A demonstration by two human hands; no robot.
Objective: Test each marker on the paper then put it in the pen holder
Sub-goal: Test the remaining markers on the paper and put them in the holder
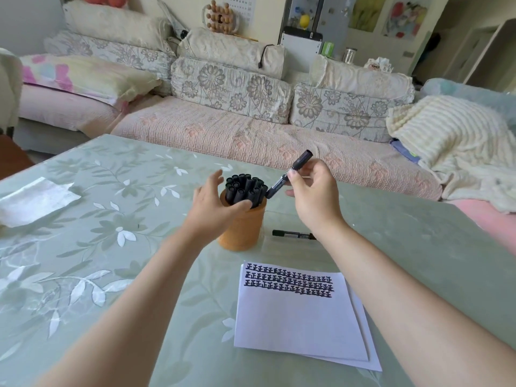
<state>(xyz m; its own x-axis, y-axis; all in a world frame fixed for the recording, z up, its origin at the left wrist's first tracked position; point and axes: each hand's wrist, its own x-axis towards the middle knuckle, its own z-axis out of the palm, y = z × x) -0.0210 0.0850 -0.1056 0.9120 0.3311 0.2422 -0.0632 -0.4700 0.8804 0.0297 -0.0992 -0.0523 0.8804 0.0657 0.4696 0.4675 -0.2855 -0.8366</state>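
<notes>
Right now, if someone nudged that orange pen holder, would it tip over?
Probably not easily: the holder looks squat and wide-based. Still, it is packed with markers standing above its rim, so it may be top-heavy. The left hand is steadying it.

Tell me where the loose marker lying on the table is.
In the head view the loose marker lies flat on the table, just right of the orange pen holder, beyond the top edge of the paper and partly under the right wrist.

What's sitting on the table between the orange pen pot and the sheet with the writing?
In the head view, only bare tablecloth separates the pen holder from the paper. A loose marker lies to the holder's right, not between them.
</notes>
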